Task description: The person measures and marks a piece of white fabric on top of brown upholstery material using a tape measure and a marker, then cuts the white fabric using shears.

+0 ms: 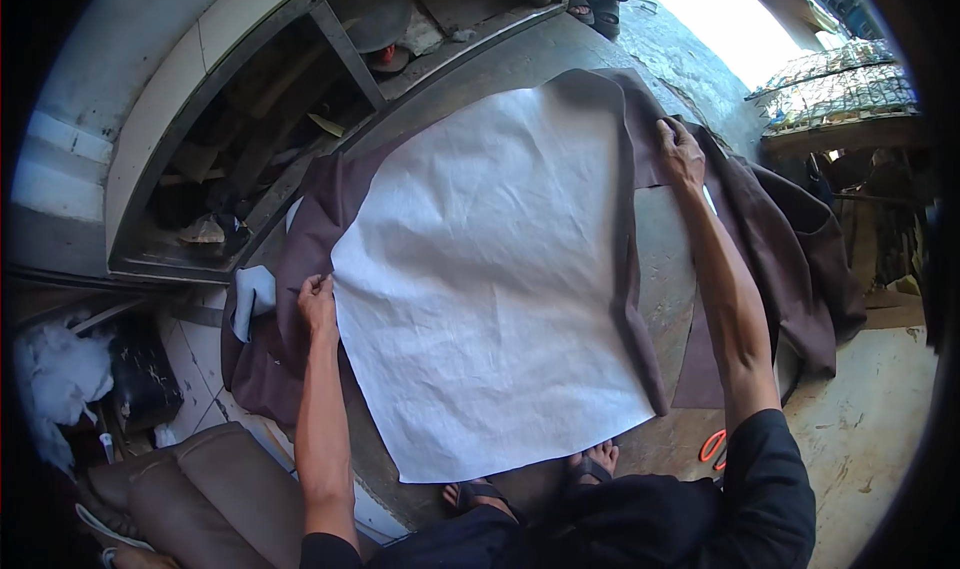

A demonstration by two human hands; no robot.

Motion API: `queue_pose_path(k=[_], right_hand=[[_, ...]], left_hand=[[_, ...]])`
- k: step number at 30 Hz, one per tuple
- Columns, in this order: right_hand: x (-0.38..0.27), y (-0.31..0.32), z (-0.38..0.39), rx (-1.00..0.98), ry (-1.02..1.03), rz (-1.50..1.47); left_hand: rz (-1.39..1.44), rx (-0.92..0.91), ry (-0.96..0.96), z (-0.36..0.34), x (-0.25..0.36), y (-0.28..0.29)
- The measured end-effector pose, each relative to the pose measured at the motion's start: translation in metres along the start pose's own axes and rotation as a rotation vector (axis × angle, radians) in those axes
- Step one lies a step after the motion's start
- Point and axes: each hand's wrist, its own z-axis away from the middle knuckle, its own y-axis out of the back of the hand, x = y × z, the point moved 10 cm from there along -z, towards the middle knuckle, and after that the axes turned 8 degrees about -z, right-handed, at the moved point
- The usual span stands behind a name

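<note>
A large sheet of brown leather-like material (648, 364) spreads in front of me, its pale fabric backing (480, 269) facing up. At the sheet's left edge, my left hand (318, 307) is closed in a pinch on the rim. My right hand (682, 155) is at the far right, its fingers curled on the brown material beside the turned-over right edge. More brown material (790, 249) lies in loose folds right of my right forearm, and another bunched part (290, 319) is under and left of my left hand. What lies beneath the sheet is mostly hidden.
Orange-handled scissors (713, 447) lie near my right elbow. Brown padded cushions (215, 494) sit at lower left, below white stuffing (65, 374). A metal-framed cabinet (345, 54) stands at far left. Another person's feet (605, 19) show at the top. Stacked wrapped material (840, 79) is at far right.
</note>
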Motion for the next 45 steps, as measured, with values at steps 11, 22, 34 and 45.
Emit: queue_pose_path(k=[11, 22, 34, 45], right_hand=[[0.063, 0.008, 0.280, -0.613, -0.024, 0.445], [-0.006, 0.056, 0.369, -0.548, -0.467, -0.263], [-0.039, 0.113, 0.379, -0.582, -0.213, -0.514], [0.202, 0.318, 0.643, -0.486, -1.100, -0.313]], left_hand=[[-0.981, -0.319, -0.545, 0.246, 0.017, -0.068], [-0.747, -1.243, -0.494, 0.303, 0.105, -0.107], [-0.369, -1.845, 0.078, 0.452, 0.189, -0.217], [0.210, -0.717, 0.031, 0.129, 0.296, -0.291]])
